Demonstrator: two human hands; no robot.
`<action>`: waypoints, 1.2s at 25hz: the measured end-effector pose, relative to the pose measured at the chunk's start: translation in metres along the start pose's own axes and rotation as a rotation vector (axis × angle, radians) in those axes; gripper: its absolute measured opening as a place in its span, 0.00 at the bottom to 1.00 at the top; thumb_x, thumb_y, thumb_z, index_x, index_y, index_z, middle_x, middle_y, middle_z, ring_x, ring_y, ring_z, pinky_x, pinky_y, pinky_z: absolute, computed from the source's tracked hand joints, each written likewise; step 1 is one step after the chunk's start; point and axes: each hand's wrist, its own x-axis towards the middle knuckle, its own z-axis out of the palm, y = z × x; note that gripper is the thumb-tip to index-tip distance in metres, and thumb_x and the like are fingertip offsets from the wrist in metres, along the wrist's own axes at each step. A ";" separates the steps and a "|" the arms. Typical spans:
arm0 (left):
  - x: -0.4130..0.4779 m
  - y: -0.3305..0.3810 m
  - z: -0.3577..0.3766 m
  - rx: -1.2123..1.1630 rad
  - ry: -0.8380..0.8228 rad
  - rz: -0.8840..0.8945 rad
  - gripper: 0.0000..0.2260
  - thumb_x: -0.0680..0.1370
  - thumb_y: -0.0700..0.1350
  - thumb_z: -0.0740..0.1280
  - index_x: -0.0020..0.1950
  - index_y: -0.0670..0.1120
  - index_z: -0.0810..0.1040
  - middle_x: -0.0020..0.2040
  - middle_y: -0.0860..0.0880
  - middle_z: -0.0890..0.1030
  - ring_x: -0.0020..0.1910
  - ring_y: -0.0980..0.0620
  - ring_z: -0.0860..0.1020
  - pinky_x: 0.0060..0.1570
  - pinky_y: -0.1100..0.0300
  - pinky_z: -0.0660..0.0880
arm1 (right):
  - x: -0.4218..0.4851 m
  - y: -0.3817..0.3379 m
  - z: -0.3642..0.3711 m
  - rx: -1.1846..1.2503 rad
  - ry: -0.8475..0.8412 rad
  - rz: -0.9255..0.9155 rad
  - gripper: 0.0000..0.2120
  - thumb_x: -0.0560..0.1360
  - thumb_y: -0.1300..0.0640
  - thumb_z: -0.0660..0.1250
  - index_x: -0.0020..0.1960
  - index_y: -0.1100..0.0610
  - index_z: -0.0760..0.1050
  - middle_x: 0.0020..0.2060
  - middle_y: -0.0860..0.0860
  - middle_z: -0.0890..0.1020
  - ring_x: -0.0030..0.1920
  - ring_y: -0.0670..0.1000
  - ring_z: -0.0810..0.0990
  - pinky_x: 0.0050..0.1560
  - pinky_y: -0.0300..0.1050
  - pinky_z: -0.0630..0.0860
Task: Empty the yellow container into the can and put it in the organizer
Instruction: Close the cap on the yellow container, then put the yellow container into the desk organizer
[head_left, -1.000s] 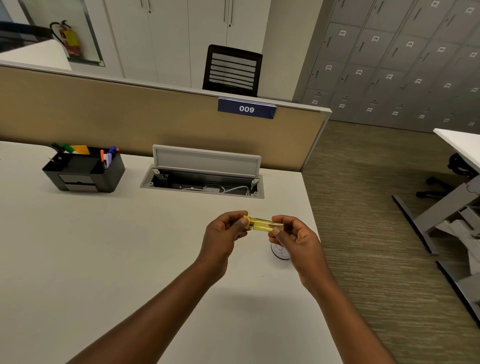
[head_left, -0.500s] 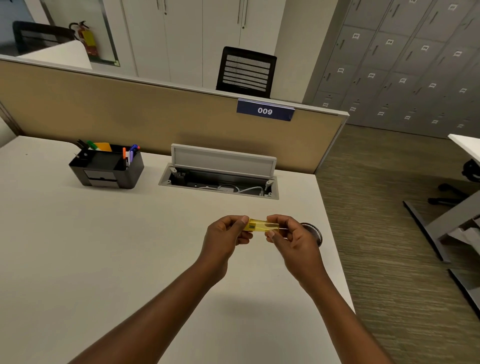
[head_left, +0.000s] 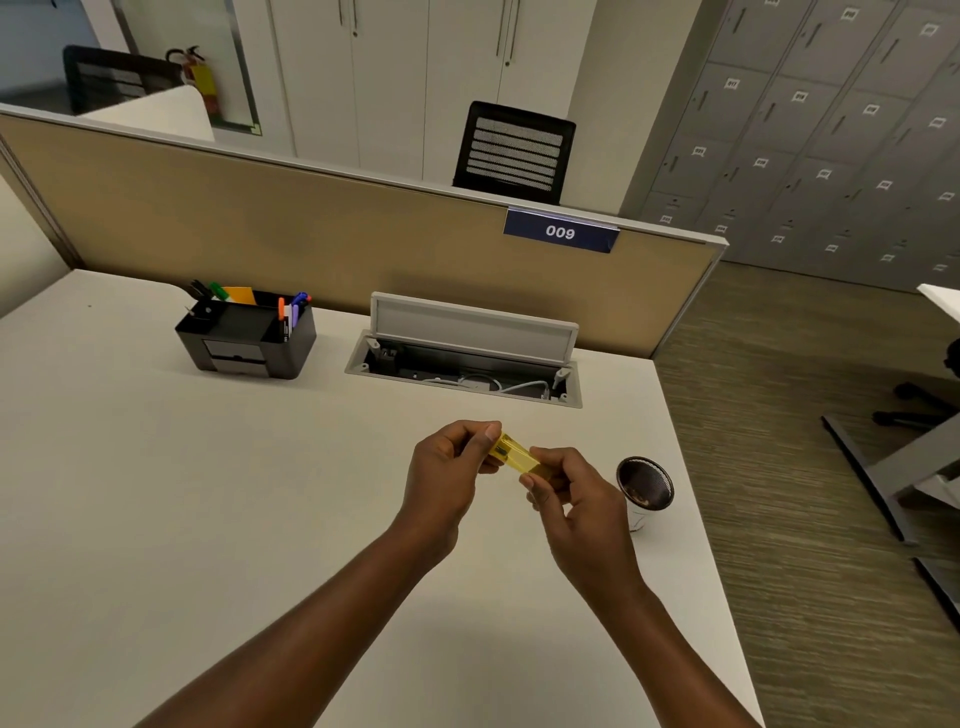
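Above the white desk (head_left: 208, 519), near its right edge, both hands hold the yellow container (head_left: 514, 455) between them. The left hand (head_left: 447, 475) pinches the container's far-left end between thumb and curled fingers; the right hand (head_left: 569, 499) clamps the near-right end the same way, thumb on top. The small translucent box slants, its left end higher and farther away, its right end lower. Something dark shows inside near the left end, too small to make out. It is clear of the desk surface

Just right of the right hand stands the can (head_left: 644, 488), a dark mesh cup, upright, its open mouth facing up, partly hidden behind the hand. The container is beside the can, not over its opening

Well apart, at the far left of the desk by the tan partition (head_left: 260, 223), sits the black organizer (head_left: 247, 340), with coloured pens and markers standing in its back compartments. Between it and the can lies an open cable tray (head_left: 467, 364) set into the desk, lid tilted up
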 end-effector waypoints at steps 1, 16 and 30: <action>0.000 -0.001 -0.002 0.000 0.002 0.001 0.09 0.81 0.48 0.66 0.53 0.45 0.84 0.46 0.47 0.86 0.47 0.49 0.83 0.50 0.59 0.81 | -0.001 -0.002 0.003 0.018 -0.001 0.013 0.09 0.79 0.54 0.68 0.58 0.49 0.76 0.44 0.47 0.84 0.45 0.47 0.83 0.44 0.44 0.83; 0.006 -0.021 -0.040 -0.113 -0.097 -0.168 0.11 0.79 0.53 0.67 0.55 0.48 0.83 0.49 0.48 0.87 0.51 0.49 0.85 0.53 0.53 0.79 | 0.006 -0.035 0.074 0.722 -0.073 0.578 0.11 0.81 0.51 0.65 0.57 0.55 0.81 0.49 0.54 0.88 0.51 0.53 0.87 0.51 0.45 0.83; 0.148 -0.043 -0.206 0.866 0.178 0.141 0.13 0.78 0.41 0.70 0.62 0.44 0.79 0.55 0.43 0.82 0.52 0.43 0.79 0.48 0.57 0.71 | 0.012 0.007 0.177 -0.129 -0.314 0.290 0.26 0.79 0.43 0.66 0.73 0.50 0.67 0.70 0.46 0.74 0.69 0.47 0.74 0.66 0.41 0.71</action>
